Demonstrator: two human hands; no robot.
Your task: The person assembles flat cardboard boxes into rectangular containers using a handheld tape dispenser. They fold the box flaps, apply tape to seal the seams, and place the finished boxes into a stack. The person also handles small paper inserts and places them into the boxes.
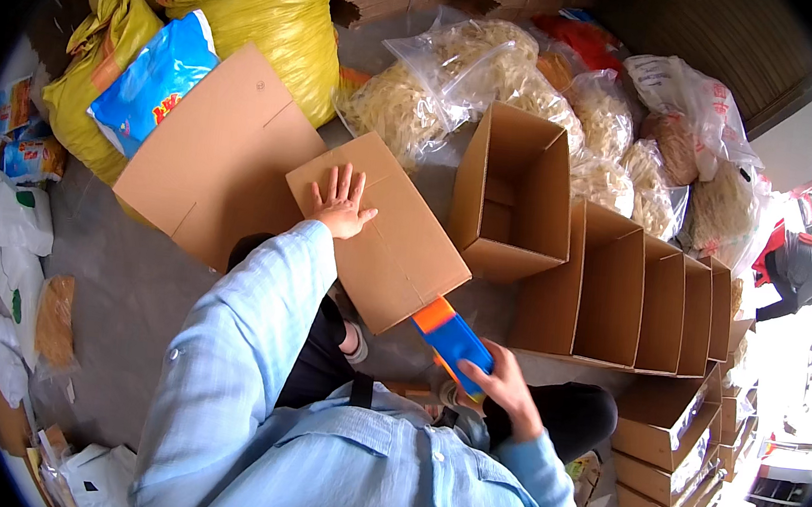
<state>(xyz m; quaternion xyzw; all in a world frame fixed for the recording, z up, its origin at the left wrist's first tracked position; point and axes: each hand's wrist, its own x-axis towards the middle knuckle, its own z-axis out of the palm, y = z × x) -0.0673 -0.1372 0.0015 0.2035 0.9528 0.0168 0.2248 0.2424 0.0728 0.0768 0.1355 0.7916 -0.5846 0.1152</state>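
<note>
Pressing hand: your left hand (340,210) lies palm down on the box (396,253), fingers spread wide, toward its far left part; nothing is gripped in it.
Gripping hand: your right hand (511,386) is wrapped around the tape gun (461,347), lower and to the right of the left one.
Tape gun: blue body, orange end, pointing far and left; the orange end is right at the box's near right edge. You cannot tell from here whether it touches.
Box: brown, closed on the face toward you, set at a slant in front of you, mid-scene.
Carton: a flat carton (215,152) leans out left of the box, partly behind it.
Sacks: yellow sacks (285,41) far left, with a blue bag (154,83) between them and the carton.
Clear bags: clear bags (401,106) of pale stuff, piled at the far side and on toward the right.
Open boxes: a tall open box (513,262) just right of your box; a row of boxes (545,311) beyond it to the right, tops open; more stacked boxes (643,477) near right.
Left edge: white bags (18,226) on the grey floor (149,287).
Right edge: another person (801,267), bent over, well apart from you.
</note>
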